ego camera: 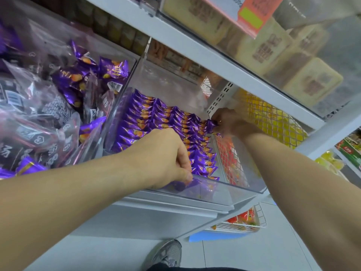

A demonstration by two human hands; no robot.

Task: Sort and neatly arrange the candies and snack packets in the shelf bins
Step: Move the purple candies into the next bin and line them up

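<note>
- Clear bin [230,187] on the shelf; purple candy packets [166,122] stand in tidy rows inside, filling it from front wall towards the back
- Left hand [166,159] at the bin's front edge; fingers curled down, pinching a purple packet [192,183] just behind the clear front wall
- Right hand [230,123] at the far end of the rows; fingertips pinch the end packet [212,125], blurred
- Loose purple packets and clear bags [39,106] heaped in the left neighbouring bin; mesh basket [273,118] of yellow sweets on the right
</note>
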